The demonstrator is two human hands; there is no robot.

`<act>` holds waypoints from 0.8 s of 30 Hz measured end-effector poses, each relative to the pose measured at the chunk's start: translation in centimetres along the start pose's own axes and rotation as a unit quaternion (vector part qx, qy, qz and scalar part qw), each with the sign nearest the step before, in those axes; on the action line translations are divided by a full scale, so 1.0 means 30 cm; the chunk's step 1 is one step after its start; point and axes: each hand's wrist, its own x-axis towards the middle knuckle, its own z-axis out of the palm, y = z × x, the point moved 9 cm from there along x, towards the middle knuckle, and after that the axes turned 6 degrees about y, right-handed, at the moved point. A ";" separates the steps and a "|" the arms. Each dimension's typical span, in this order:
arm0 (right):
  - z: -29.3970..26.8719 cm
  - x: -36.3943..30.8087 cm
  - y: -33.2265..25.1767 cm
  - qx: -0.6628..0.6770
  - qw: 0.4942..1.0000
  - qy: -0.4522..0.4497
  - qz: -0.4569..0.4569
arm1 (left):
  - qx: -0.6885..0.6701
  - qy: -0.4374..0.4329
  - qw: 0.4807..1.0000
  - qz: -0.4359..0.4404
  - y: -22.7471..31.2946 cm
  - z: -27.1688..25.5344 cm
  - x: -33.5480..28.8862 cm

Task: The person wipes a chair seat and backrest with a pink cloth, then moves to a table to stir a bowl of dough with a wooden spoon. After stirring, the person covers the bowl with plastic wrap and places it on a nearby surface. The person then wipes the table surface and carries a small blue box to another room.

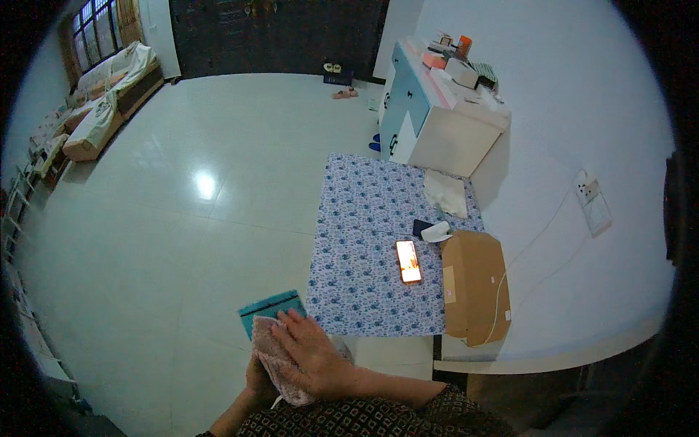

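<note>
My left hand (258, 379) is at the lower middle, curled against the near left side of a fluffy pink cloth (266, 348); its fingers are mostly hidden beneath. Across the top of the cloth lies my right hand (314, 355), palm down, fingers stretched out and slightly apart, pressing on it. A teal flat thing (275, 302) with a dark stripe sticks out beyond the cloth and the fingertips; what lies under the cloth is hidden. Something whitish hangs at the cloth's near end.
To the right is a blue floral-patterned covering (364, 240), bearing a lit phone (408, 262), a brown cardboard box (477, 291), a white object (436, 232) and a crumpled white cloth (445, 193). A cabinet (455, 138) stands beyond. A sofa (116, 102) is far left.
</note>
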 end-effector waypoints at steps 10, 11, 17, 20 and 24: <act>-0.127 0.029 0.057 -0.067 0.993 0.031 0.090 | -0.045 -0.069 0.995 -0.048 -0.019 0.130 -0.071; -0.108 0.008 0.044 0.041 0.995 0.057 0.073 | -0.039 -0.071 0.996 -0.039 0.005 0.137 -0.074; -0.045 -0.025 -0.086 -0.008 0.999 0.007 -0.035 | -0.046 0.013 0.999 -0.023 0.037 0.055 -0.057; -0.059 -0.002 -0.073 -0.008 0.997 0.000 -0.082 | -0.026 -0.036 0.998 -0.031 0.025 0.114 -0.089; -0.096 0.080 -0.004 0.043 0.997 -0.055 0.019 | 0.000 -0.010 0.998 -0.066 -0.037 0.114 -0.116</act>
